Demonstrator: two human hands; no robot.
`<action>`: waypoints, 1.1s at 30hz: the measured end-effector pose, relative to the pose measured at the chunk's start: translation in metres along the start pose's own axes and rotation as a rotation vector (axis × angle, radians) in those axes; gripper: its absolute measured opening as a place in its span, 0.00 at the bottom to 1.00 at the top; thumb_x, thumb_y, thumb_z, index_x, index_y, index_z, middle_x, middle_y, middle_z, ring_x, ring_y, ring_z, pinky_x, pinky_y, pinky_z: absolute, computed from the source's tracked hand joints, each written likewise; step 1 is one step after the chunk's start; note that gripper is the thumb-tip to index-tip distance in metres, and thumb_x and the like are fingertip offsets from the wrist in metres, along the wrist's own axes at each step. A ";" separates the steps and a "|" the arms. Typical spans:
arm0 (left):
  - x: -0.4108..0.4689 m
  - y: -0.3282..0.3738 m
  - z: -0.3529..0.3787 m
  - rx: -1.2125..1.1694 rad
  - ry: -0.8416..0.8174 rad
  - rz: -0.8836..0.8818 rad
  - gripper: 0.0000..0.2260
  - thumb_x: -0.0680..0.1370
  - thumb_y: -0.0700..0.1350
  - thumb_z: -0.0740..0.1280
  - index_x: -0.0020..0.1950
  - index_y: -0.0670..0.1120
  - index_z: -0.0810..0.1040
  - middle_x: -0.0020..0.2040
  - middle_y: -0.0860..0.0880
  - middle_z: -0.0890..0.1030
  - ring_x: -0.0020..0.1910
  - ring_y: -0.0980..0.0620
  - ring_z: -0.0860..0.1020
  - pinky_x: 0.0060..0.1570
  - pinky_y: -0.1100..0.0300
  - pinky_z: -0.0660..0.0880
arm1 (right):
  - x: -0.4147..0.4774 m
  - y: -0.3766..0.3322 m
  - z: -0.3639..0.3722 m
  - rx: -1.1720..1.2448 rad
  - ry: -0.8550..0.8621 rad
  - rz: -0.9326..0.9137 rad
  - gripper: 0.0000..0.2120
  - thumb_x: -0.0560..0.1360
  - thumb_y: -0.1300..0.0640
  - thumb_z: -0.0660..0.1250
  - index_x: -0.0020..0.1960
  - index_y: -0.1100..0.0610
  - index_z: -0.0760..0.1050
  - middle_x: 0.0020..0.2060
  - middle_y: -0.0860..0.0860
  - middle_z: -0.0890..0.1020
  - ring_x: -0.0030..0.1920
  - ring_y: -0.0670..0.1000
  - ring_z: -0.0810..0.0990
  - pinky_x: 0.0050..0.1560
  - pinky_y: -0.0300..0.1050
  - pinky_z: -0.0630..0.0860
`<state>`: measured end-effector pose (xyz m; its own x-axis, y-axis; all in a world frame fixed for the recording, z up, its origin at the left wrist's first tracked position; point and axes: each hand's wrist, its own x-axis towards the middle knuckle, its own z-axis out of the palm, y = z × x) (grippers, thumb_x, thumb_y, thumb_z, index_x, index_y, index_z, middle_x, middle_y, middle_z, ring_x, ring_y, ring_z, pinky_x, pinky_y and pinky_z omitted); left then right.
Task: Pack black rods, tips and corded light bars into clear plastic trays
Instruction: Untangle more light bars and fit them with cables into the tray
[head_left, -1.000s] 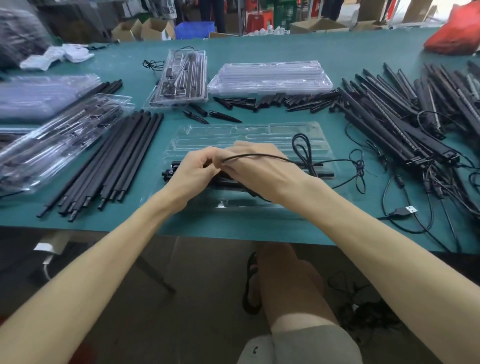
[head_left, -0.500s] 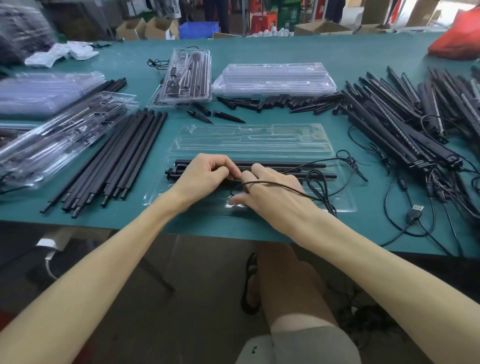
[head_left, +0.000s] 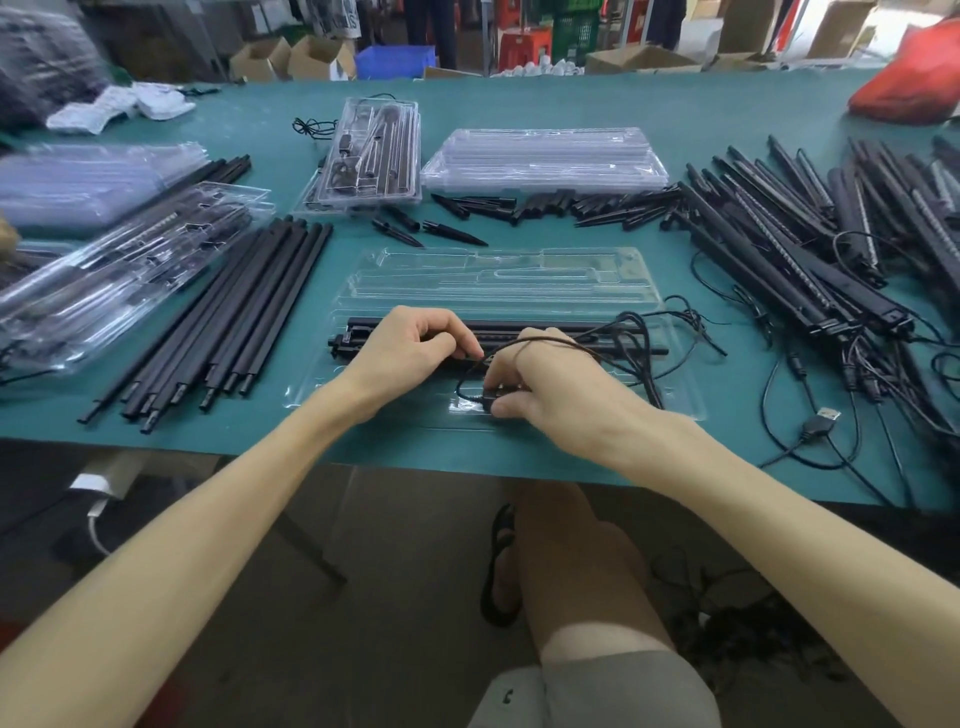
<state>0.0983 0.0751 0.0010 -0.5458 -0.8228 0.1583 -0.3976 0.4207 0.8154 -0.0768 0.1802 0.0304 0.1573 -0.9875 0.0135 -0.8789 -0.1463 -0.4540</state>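
Note:
An open clear plastic tray (head_left: 675, 410) lies on the green table in front of me, its lid half (head_left: 498, 275) folded back. Black light bars (head_left: 571, 332) lie across the tray. My left hand (head_left: 410, 353) rests on the bars and pinches the black cord (head_left: 631, 338) near its fingertips. My right hand (head_left: 545, 389) pinches a small black plug on that cord and holds it down on the tray's front section; the cord loops over the back of this hand.
Loose black rods (head_left: 228, 312) lie left of the tray, black tips (head_left: 545, 205) behind it, a pile of corded light bars (head_left: 810, 249) at right. Packed trays (head_left: 114, 275) sit left, one more (head_left: 374, 150) at the back, empty trays (head_left: 545, 156) stacked beside it. A USB plug (head_left: 823, 418) lies near the table's edge.
My right hand has moved down and toward me with the cord, onto the tray's front section. The cord's loops have dropped from above the tray onto its right side.

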 end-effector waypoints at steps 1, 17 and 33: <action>0.000 0.000 0.000 0.011 0.007 -0.006 0.16 0.75 0.34 0.61 0.43 0.49 0.85 0.44 0.53 0.86 0.47 0.55 0.83 0.52 0.60 0.76 | 0.002 -0.001 0.001 0.046 0.008 0.007 0.11 0.74 0.55 0.75 0.56 0.54 0.80 0.49 0.49 0.75 0.55 0.50 0.71 0.56 0.45 0.70; -0.003 0.007 -0.001 -0.027 -0.007 0.008 0.11 0.78 0.31 0.63 0.45 0.42 0.84 0.42 0.50 0.85 0.44 0.59 0.82 0.52 0.64 0.75 | 0.022 -0.006 0.011 0.274 0.053 0.093 0.10 0.65 0.56 0.83 0.42 0.54 0.84 0.34 0.46 0.83 0.38 0.45 0.81 0.39 0.35 0.73; -0.004 0.006 0.002 -0.099 -0.022 0.016 0.13 0.78 0.31 0.62 0.45 0.43 0.83 0.40 0.55 0.85 0.44 0.59 0.83 0.49 0.69 0.74 | 0.018 -0.002 0.004 0.270 -0.017 0.078 0.07 0.73 0.62 0.76 0.50 0.54 0.86 0.35 0.42 0.82 0.35 0.36 0.77 0.36 0.24 0.68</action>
<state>0.0971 0.0819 0.0042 -0.5685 -0.8069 0.1605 -0.3145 0.3934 0.8639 -0.0701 0.1631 0.0276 0.1031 -0.9937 -0.0448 -0.7372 -0.0461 -0.6741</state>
